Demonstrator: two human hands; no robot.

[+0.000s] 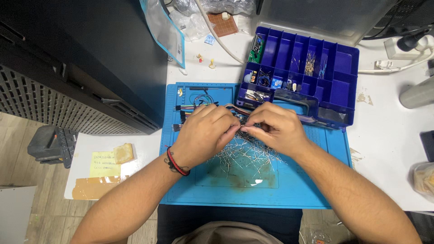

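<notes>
Both hands meet at the centre of the blue work mat [289, 190]. The left hand [205, 133] and the right hand [275, 126] have their fingertips pressed together, pinching thin metal wire leads [246, 156] from the loose pile just under them, toward 6 o'clock. A blue compartment box [334, 86] with small parts sits at 1 o'clock. Coloured jumper wires [192, 106] lie at 11 o'clock from the hands.
</notes>
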